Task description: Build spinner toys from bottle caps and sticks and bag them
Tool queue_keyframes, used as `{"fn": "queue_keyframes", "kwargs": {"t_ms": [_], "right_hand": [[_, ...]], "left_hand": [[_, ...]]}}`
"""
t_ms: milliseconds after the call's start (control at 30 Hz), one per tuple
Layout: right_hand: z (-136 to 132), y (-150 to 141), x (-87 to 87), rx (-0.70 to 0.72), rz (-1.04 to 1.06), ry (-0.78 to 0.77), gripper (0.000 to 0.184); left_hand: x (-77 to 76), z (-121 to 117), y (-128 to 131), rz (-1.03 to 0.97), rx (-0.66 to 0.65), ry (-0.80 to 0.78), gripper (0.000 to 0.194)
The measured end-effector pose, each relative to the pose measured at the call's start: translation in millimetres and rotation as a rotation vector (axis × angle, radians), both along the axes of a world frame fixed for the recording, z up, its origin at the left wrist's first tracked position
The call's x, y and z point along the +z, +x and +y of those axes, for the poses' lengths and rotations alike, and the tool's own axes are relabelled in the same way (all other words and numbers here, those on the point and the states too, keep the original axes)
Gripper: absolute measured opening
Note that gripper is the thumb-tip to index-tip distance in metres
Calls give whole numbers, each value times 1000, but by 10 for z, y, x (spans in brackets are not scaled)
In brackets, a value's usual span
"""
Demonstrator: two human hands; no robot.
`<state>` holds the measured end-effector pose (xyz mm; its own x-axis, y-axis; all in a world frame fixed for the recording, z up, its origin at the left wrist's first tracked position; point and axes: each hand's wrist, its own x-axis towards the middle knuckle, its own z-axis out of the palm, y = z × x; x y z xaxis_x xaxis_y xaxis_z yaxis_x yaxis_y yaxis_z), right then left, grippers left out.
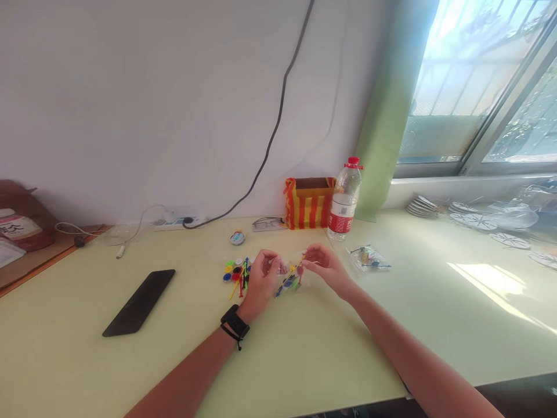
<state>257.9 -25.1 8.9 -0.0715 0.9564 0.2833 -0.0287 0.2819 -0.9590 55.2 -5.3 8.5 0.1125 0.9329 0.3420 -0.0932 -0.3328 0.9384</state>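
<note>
Against a pale wall [152,104], at a pale yellow-green table [209,377]: pinched nearly closed at the upper edge of a clear bag [292,283], the left hand [263,273], thumb close to index finger. Likewise with the right hand [328,270], thumb and index finger nearly together on the bag's other side, beside the tip of a yellow arrow [292,274]. Cannot tell exactly how much plastic is between the fingertips. Inside or under the clear film, blue, green and pink pieces too. Around the left wrist, a black watch [235,323]. Just beside the left hand, at 9 o'clock, loose coloured discs [235,273] with yellow, red and green arrows [241,283]. Toward 8 o'clock, a flat black phone [139,303], well apart. At 11, a small round container [237,237], then eyeglasses [268,223] farther back. Near 12, a red-and-yellow striped bag [310,204], with a red-capped bottle [344,200] just beside it at 1. Near 3, a second filled packet [369,258]. Toward 2, segmented white discs [474,221] below the window [452,87]. Out at 10, a cardboard box [37,212] and jar [21,231]. Down the wall, a dark cable [278,116].
</note>
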Motion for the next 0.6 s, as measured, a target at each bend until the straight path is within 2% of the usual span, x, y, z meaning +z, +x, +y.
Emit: {"fn": "queue_keyframes", "kwargs": {"t_ms": [100, 267, 433, 600], "right_hand": [[18, 43, 9, -20, -2, 7, 43], [36, 49, -23, 55, -5, -38, 39], [34, 24, -41, 19, -2, -23, 30], [8, 16, -23, 54, -8, 3, 21]], "left_hand": [[4, -13, -3, 9, -78, -26, 30], [-16, 9, -51, 53, -190, -44, 26], [6, 62, -108, 121, -238, -112, 29], [33, 94, -165, 140, -211, -54, 21]]}}
